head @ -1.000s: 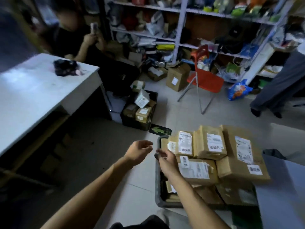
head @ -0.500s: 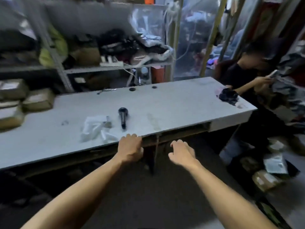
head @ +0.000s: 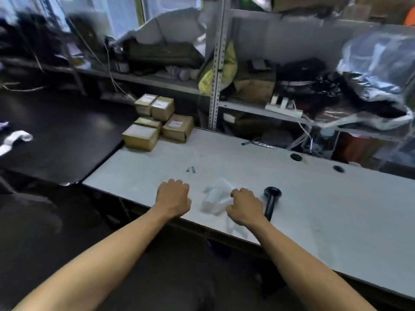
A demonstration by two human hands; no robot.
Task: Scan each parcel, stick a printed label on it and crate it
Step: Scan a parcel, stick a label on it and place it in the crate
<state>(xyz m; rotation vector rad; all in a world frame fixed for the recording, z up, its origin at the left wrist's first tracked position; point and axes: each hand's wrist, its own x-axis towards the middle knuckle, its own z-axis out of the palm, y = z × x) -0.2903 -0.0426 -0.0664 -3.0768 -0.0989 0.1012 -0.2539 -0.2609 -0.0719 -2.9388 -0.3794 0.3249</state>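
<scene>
At far left a black table carries a white scrap; beside it, on the white table's back-left corner, 5 taped brown parcels sit stacked and touching, well apart from both hands. A second ago the view held a crate of labelled parcels on the floor; now it faces this bench, so the person has turned away from the crate, probably to start the next scan. The left hand hangs over the near edge, fingers curled under and holding nothing. Just right of it lies a crumpled white label strip; the right hand has come down onto it, fingertips curled at its edge (a true grip I cannot tell). Just beside that hand lies the black scanner, untouched.
</scene>
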